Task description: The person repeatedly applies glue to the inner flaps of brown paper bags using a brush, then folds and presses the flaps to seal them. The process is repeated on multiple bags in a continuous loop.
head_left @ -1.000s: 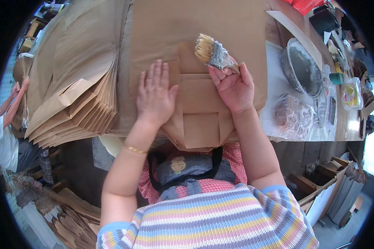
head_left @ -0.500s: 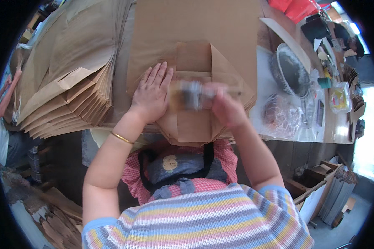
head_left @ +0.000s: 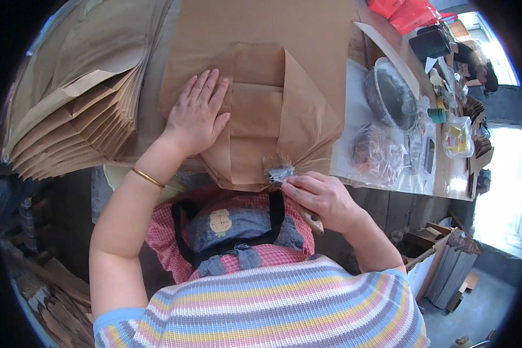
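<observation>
A brown paper bag lies in front of me, its folded end spread out toward my body. My left hand rests flat on the bag's left side, fingers stretched out. In my right hand is a paintbrush with a wooden handle and a metal band. Its bristles touch the near right corner of the folded end, close to the table edge. More paper bags seem to be layered under the top one.
Fanned brown paper bags are stacked at the left. To the right stand a grey basin with a crusted rim, a clear plastic bag and a green cup. Red bags lie at the far right. A person is beyond.
My right hand has brought the brush from the middle of the folded end to its near right corner, toward me. My left hand stays flat on the bag.
</observation>
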Demonstrator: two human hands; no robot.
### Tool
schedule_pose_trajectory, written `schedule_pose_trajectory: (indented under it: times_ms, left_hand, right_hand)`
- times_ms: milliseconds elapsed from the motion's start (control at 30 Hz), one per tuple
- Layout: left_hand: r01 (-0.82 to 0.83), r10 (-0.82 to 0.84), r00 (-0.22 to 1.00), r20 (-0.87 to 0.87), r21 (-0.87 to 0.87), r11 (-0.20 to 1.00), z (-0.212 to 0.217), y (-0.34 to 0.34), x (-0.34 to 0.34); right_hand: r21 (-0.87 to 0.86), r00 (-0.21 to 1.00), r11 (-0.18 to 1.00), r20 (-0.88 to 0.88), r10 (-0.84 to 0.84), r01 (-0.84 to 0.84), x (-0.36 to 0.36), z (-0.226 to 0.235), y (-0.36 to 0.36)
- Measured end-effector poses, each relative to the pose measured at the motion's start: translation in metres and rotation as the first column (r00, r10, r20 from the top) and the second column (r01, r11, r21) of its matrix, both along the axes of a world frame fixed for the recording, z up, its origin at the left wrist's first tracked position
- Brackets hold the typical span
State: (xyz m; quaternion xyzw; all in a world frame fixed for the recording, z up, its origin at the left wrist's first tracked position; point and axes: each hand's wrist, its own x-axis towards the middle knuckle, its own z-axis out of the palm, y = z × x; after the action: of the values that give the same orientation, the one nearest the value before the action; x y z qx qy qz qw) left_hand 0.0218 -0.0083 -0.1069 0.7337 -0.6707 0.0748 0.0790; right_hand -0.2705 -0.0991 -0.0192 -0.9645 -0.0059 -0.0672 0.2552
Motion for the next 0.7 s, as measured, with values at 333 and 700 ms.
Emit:
schedule_pose_trajectory:
  times_ms: [333,700]
  left_hand:
    - [0.079,-0.169,0.81,-0.562,-0.181,0.98,0.0,-0.005,0.026]
    - [0.03,-0.116,0.963,-0.245,-0.329,0.944,-0.009,-0.005,0.015]
  right_hand:
    - [0.371,0.968,0.922,0.251,0.015,-0.111,0.051,0.006,0.002]
    - [0.118,0.977,0.971,-0.017,0.212,-0.208,0.049,-0.01,0.021]
